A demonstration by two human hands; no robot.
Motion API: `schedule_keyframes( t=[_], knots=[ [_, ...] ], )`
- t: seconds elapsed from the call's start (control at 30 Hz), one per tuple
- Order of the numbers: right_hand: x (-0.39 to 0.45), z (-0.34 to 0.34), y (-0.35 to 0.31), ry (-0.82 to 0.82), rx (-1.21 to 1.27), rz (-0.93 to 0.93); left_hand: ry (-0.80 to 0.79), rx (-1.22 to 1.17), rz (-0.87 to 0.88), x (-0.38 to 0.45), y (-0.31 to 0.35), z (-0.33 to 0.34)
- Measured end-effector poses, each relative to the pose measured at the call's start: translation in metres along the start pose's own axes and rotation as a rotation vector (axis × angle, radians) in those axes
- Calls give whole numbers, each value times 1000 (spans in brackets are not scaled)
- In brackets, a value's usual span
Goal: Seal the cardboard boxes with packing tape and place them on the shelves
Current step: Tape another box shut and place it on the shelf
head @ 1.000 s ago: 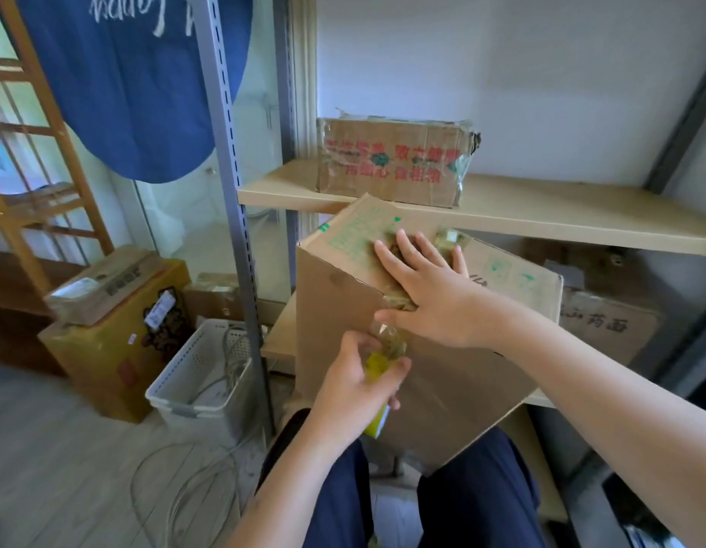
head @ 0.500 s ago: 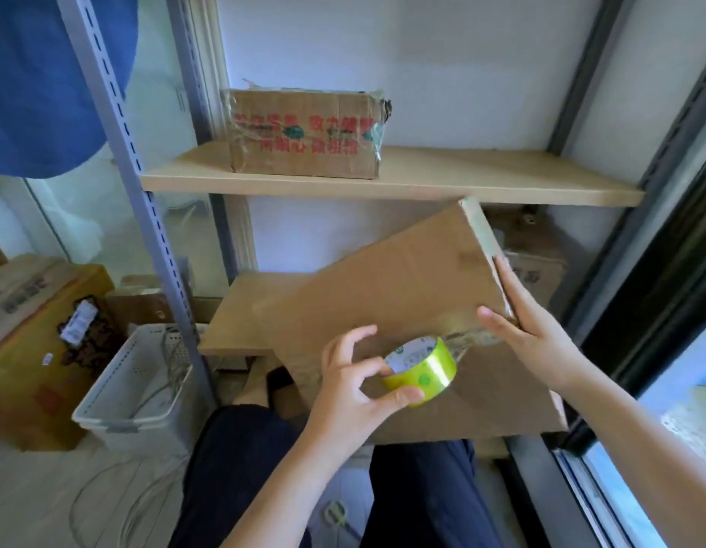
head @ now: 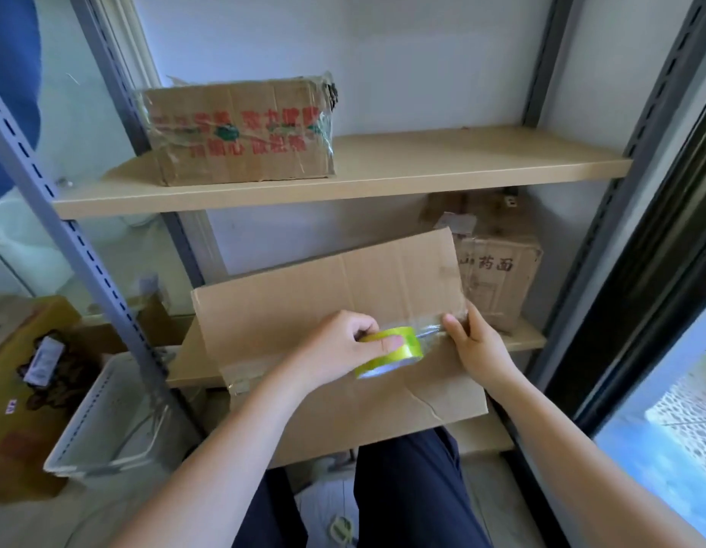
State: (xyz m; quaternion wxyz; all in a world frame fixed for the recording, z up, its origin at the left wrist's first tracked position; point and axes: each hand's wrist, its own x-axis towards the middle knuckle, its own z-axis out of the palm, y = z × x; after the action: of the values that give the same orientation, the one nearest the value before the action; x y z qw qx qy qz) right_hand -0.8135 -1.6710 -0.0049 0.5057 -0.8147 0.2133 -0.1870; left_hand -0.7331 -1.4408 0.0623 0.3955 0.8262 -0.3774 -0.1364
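a plain cardboard box [head: 335,350] is propped on the person's lap, its broad side facing the camera and its top edge leaning toward the lower shelf [head: 521,342] of the metal rack. the left hand [head: 339,346] is curled around a yellow-green roll of packing tape [head: 395,350], thumb across the roll's outer face, holding it against the box's front side. a short stretch of clear tape runs from the roll to the box's right edge, where the right hand [head: 478,342] presses it down, its thumb on the tape and its fingers wrapped round the corner of the box. an older strip of clear tape shows on the box's lower left. behind the box's right edge, on the lower shelf, stands a smaller brown carton with black characters [head: 497,274]. above the box, on the upper shelf [head: 442,168], sits a worn carton with red printing [head: 240,128], wrapped in clear tape. left of the box, on the floor, are a white plastic crate [head: 102,425] and, beyond it, a yellow-brown carton [head: 15,389].
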Motion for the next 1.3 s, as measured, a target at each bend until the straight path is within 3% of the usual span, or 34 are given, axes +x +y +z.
schedule_keyframes(
  t=[0.13, 0.23, 0.3, 0.43, 0.6, 0.67, 0.73, 0.87, 0.97, 1.07, 1.2, 1.3],
  knots=[
    [5, 9, 0, 57, -117, -22, 158, 347, -100, -10, -14, -23],
    [-6, 33, -20, 410, -558, -281, 267, 602, -142, -21, -7, -13],
    [-9, 50, -35, 547, -652, -470, 317, 663, -145, -25, -3, -5],
    [15, 70, -37, 415, -805, -616, 356, 765, -127, -34, -8, 9],
    [30, 80, -27, 436, -926, -613, 266, 690, 108, -43, -31, -3],
    [31, 81, -28, 448, -930, -612, 351, 811, 237, -53, -51, -21],
    [30, 83, -30, 440, -933, -598, 454, 878, 218, -64, -65, -35],
    [27, 86, -32, 432, -928, -574, 513, 899, 203, -84, -80, -34],
    [19, 99, -42, 518, -810, -557, 562, 870, 201, -91, -87, -32],
    [10, 130, -55, 424, -745, -757, 661, 861, 177, -87, -90, -25],
    [17, 148, -50, 360, -885, -799, 652, 907, 120, -77, -87, -19],
    [22, 151, -46, 367, -894, -768, 507, 883, 161, -84, -88, -32]
  ],
)
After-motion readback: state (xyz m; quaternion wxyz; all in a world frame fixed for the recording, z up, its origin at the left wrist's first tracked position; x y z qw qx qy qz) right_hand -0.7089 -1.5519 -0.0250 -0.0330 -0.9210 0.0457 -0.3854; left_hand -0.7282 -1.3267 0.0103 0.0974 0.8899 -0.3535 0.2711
